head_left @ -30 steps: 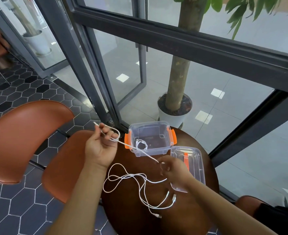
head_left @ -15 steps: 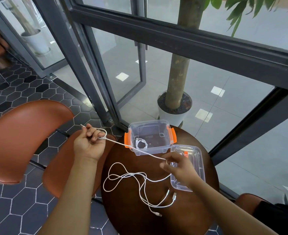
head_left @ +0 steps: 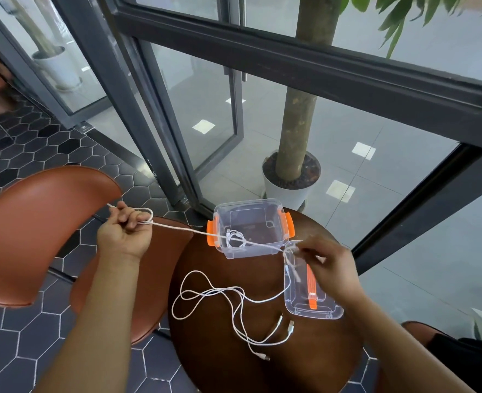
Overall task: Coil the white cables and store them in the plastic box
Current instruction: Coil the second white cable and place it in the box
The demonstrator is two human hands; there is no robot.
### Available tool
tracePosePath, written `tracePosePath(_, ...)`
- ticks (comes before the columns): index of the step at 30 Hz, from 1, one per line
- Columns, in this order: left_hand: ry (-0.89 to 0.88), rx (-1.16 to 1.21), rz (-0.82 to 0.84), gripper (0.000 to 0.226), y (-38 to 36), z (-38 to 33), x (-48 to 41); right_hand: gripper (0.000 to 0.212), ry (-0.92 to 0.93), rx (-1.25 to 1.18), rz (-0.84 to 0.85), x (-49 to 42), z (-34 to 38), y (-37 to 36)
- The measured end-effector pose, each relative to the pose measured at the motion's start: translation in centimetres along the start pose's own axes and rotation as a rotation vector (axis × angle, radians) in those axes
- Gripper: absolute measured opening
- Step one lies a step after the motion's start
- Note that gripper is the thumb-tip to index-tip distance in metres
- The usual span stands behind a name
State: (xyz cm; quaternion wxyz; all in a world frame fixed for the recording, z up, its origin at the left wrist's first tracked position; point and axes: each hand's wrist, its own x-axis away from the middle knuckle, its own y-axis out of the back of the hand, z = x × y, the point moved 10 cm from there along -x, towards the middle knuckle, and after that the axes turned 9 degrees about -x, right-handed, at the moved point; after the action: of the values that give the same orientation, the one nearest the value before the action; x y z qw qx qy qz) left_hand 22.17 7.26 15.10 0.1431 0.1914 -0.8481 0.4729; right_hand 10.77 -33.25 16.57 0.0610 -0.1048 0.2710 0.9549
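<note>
A white cable (head_left: 183, 228) is stretched taut between my two hands. My left hand (head_left: 125, 235) grips a small loop of it off the table's left edge, above the chair. My right hand (head_left: 329, 265) pinches the cable's other part over the lid. The clear plastic box (head_left: 251, 226) with orange latches stands open at the table's far side, with a small coiled white cable (head_left: 235, 239) inside. More loose white cable (head_left: 228, 304) lies tangled on the table, its plugs toward the near edge.
The clear lid (head_left: 312, 300) with an orange handle lies right of the box. All of this rests on a round dark wooden table (head_left: 205, 358). Brown chairs (head_left: 35, 222) stand to the left. A potted tree (head_left: 290, 177) stands behind the glass.
My hands have drawn apart: the left moved left and away from the table, the right moved right over the lid. The cable between them went from slack to taut.
</note>
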Motion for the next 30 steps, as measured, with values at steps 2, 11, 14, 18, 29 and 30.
tracePosePath(2,-0.028,0.022,-0.003,0.034,0.1,-1.3,-0.4,0.032,-0.170,-0.140,-0.004,-0.3,-2.2,1.4)
tracePosePath(11,0.023,-0.063,0.163,0.035,-4.7,0.9,2.0,0.024,-0.465,-0.439,0.279,-0.2,-1.2,-4.3)
tracePosePath(14,0.010,-0.082,0.191,0.037,-6.4,1.3,3.3,0.036,-0.466,-0.482,0.419,0.3,1.5,-9.5)
tracePosePath(18,0.037,-0.087,0.263,0.033,-9.2,1.4,5.0,0.088,-0.339,-0.361,0.569,0.2,5.1,-14.4)
tracePosePath(29,0.119,-0.053,0.313,0.035,-11.7,4.7,7.3,0.077,-0.616,-0.349,0.385,0.4,-0.9,-17.4)
tracePosePath(30,0.127,-0.048,0.312,0.036,-11.6,4.8,7.4,0.083,-0.641,-0.385,0.389,0.7,-1.0,-17.7)
